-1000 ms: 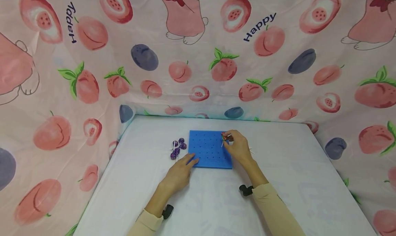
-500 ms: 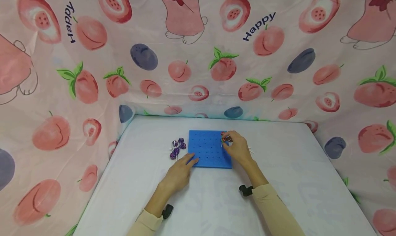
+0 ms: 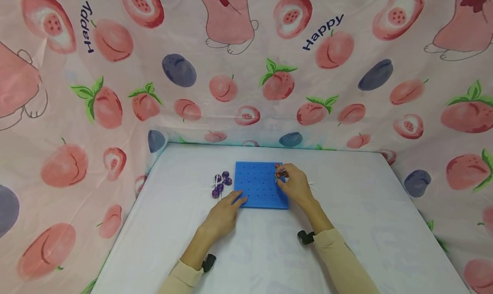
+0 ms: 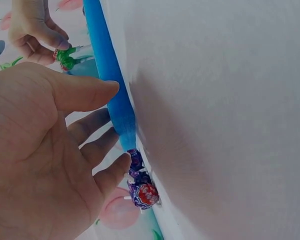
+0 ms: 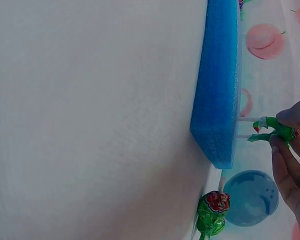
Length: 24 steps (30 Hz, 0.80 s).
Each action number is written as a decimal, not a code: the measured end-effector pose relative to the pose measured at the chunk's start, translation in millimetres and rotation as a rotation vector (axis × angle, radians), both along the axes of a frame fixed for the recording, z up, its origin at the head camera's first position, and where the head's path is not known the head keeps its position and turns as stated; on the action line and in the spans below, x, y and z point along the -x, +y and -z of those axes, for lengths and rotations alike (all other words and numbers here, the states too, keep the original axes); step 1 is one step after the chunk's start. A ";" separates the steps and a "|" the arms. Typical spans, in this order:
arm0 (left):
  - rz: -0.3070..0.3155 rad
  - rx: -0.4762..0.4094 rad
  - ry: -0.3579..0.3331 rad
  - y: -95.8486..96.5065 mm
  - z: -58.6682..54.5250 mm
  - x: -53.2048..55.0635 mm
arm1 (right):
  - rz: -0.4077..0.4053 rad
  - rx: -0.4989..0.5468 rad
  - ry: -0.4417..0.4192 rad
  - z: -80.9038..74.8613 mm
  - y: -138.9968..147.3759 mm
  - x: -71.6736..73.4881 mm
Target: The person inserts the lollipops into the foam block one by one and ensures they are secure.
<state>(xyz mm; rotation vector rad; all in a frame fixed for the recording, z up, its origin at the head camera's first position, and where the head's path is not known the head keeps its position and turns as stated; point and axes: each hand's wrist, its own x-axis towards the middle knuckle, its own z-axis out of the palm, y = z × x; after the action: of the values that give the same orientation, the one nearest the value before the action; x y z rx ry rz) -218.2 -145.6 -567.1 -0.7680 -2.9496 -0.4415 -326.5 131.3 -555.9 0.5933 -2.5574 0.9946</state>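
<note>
My right hand [image 3: 297, 183] pinches a lollipop [image 5: 286, 132] in a green and red wrapper by its head, over the right side of a blue foam board [image 3: 256, 183]. Its white stick meets the board's top face. A second lollipop [image 3: 277, 165] stands upright just behind it, at the far right corner. My left hand [image 3: 222, 215] rests its fingers on the board's near left corner; in the left wrist view the thumb [image 4: 90, 91] lies along the board's edge and the fingers are relaxed. Rows of small holes cover the board.
Several purple-wrapped lollipops [image 3: 215, 193] lie on the white table [image 3: 185, 170] left of the board. Right of it, partly behind my right hand, lie green-wrapped lollipops [image 5: 213, 212], their white sticks showing. A fruit-print cloth [image 3: 246, 71] encloses the table's back and sides.
My right hand has moved slightly down with the lollipop, and less of its stick shows above the board. My left hand has stayed on the board's corner.
</note>
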 end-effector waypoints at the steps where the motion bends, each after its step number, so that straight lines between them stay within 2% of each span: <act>1: 0.001 0.000 -0.001 0.0 -0.1 0.0 | 0.002 -0.001 -0.003 0.2 0.0 -0.1; 14: 0.004 0.003 -0.025 0.0 -1.8 1.1 | 0.025 -0.031 -0.011 3.2 0.4 1.1; 24: -0.005 -0.005 -0.030 0.2 -1.9 0.9 | 0.010 -0.032 0.011 -0.4 1.7 -1.3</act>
<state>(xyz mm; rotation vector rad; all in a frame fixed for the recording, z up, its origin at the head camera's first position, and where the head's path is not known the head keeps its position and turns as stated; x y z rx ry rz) -219.0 -145.5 -565.2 -0.7603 -2.9758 -0.4647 -325.2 133.0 -555.4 0.5928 -2.5681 0.9467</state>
